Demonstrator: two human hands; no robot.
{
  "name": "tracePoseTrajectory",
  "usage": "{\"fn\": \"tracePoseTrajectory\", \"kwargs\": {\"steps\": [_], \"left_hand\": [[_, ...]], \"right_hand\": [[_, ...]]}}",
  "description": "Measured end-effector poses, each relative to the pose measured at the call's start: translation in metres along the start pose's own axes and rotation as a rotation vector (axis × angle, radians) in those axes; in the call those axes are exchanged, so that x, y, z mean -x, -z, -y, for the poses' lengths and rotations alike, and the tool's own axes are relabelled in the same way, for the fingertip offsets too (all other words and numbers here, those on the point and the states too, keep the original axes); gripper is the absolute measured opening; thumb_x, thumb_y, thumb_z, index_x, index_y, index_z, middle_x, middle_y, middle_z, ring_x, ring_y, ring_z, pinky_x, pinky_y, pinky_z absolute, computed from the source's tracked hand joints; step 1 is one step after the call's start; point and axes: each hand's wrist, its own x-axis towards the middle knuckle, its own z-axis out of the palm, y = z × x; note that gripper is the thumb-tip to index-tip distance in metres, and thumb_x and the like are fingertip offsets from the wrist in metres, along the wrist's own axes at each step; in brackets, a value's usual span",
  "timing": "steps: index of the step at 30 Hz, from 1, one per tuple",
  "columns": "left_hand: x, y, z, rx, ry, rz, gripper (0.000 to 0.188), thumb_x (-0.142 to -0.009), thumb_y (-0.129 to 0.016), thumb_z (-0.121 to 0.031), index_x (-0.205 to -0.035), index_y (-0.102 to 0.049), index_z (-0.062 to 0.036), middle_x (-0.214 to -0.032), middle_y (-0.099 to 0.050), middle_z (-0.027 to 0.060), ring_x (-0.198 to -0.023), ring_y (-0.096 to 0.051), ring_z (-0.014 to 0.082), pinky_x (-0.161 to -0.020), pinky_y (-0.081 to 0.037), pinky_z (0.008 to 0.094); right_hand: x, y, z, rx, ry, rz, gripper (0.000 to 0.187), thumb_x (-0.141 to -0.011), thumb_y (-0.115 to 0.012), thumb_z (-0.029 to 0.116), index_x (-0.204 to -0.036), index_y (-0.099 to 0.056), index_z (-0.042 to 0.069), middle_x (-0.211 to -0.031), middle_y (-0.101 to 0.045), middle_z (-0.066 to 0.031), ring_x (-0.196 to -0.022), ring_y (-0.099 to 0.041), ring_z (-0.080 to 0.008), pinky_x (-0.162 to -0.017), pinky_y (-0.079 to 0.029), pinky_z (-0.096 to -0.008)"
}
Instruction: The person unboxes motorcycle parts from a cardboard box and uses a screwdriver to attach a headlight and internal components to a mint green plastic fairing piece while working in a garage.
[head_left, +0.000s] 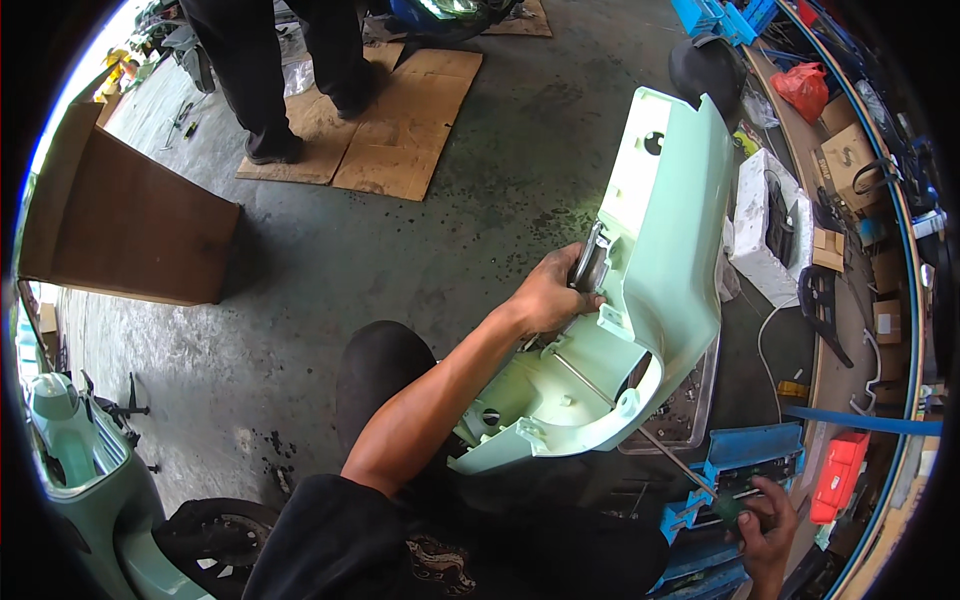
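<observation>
A large mint-green plastic scooter body panel (672, 220) rises tilted in front of me, its hollow inner side partly turned my way. My left hand (545, 297) is closed around its inner left edge. By those fingers is a shiny metal piece (587, 256); I cannot tell whether it is fixed to the panel. At lower right, my right hand (768, 528) has its fingers curled round the green handle of a long screwdriver (676, 455). The screwdriver's shaft runs up through an opening in the panel, toward the left hand. Its tip is hidden.
A blue toolbox (755, 445) and a metal tray (690, 415) lie by the right hand. Beyond stand a white foam box (765, 225) and a red bin (840, 477). A cardboard box (140, 215) and a green scooter (120, 500) are left. Another person (240, 60) stands on flattened cardboard (410, 125).
</observation>
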Motion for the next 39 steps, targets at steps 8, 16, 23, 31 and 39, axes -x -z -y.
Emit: {"fn": "tracePoseTrajectory", "kwargs": {"steps": [8,16,23,31,39], "left_hand": [[-0.003,0.005,0.003,0.03,-0.024,-0.023,0.04,-0.071,-0.076,-0.005,-0.106,-0.056,-0.0009,-0.09,-0.059,0.0046,-0.085,-0.053,0.0152,-0.082,-0.044,0.0303],[0.002,0.009,-0.008,-0.058,-0.031,-0.033,0.041,-0.072,-0.077,-0.005,-0.107,-0.056,-0.0006,-0.091,-0.06,0.0037,-0.086,-0.054,0.0139,-0.083,-0.045,0.0297],[0.001,0.007,-0.013,-0.082,0.018,-0.042,0.044,-0.073,-0.077,-0.005,-0.111,-0.056,-0.0005,-0.092,-0.061,0.0028,-0.086,-0.054,0.0131,-0.083,-0.045,0.0295],[0.004,0.009,-0.015,-0.098,-0.005,-0.043,0.045,-0.073,-0.077,-0.005,-0.113,-0.056,-0.0004,-0.094,-0.061,0.0033,-0.087,-0.054,0.0129,-0.084,-0.045,0.0293],[0.001,0.01,-0.005,-0.071,0.016,-0.061,0.046,-0.073,-0.078,-0.006,-0.112,-0.055,-0.0001,-0.093,-0.061,0.0045,-0.086,-0.054,0.014,-0.083,-0.046,0.03]], "right_hand": [[-0.009,0.009,-0.006,0.222,0.625,0.01,0.049,-0.085,-0.072,0.029,-0.121,-0.054,0.002,-0.089,-0.062,-0.0106,-0.061,-0.062,-0.018,-0.044,-0.048,-0.0239],[-0.002,0.0,-0.009,-0.088,0.263,0.071,0.049,-0.093,-0.06,0.029,-0.131,-0.045,0.002,-0.098,-0.062,-0.0157,-0.06,-0.062,-0.0191,-0.043,-0.051,-0.027],[0.001,-0.008,-0.015,-0.481,-0.069,0.016,0.049,-0.097,-0.057,0.028,-0.136,-0.041,0.002,-0.092,-0.062,-0.0135,-0.05,-0.058,-0.0168,-0.042,-0.05,-0.0273],[0.004,-0.008,-0.016,-0.285,-0.031,0.02,0.052,-0.096,-0.057,0.028,-0.138,-0.04,0.001,-0.103,-0.058,-0.0123,-0.088,-0.061,-0.0161,-0.05,-0.052,-0.0244],[0.003,-0.009,-0.02,-0.297,-0.297,0.056,0.06,-0.09,-0.063,0.025,-0.139,-0.038,0.003,-0.118,-0.054,-0.013,-0.105,-0.058,-0.0186,-0.067,-0.054,-0.0247]]}}
